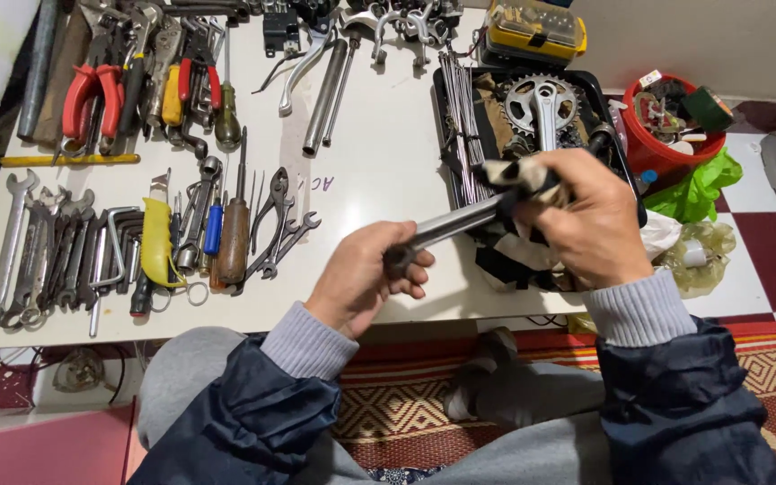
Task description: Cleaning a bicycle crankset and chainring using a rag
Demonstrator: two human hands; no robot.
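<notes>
Mid-wipe on a shiny metal tube (446,226): left hand (365,283) is wrapped around its dark lower end, fingers curled tight on it, held just past the near edge of the white bench (379,153), over the lap. Right hand (590,224) pinches a patterned rag (523,175) around the upper end of the tube, fingers pressed together on the cloth, above the near side of the black tray (446,90). Exposed stretch between the hands already looks clean and bright, so I'd judge most of the shaft is done; the part under the rag and the dark end inside the left fist can't be checked. Nothing is fitted yet: chainring with crank (536,103) lies loose in the tray, spokes bundle (460,117) along the tray's left side. Wrenches (33,251) and screwdrivers (226,229) are laid out at the near left edge, pliers (92,94) at the far left corner, none in hand. Red bucket (666,135) of small parts sits on the floor off the right edge
</notes>
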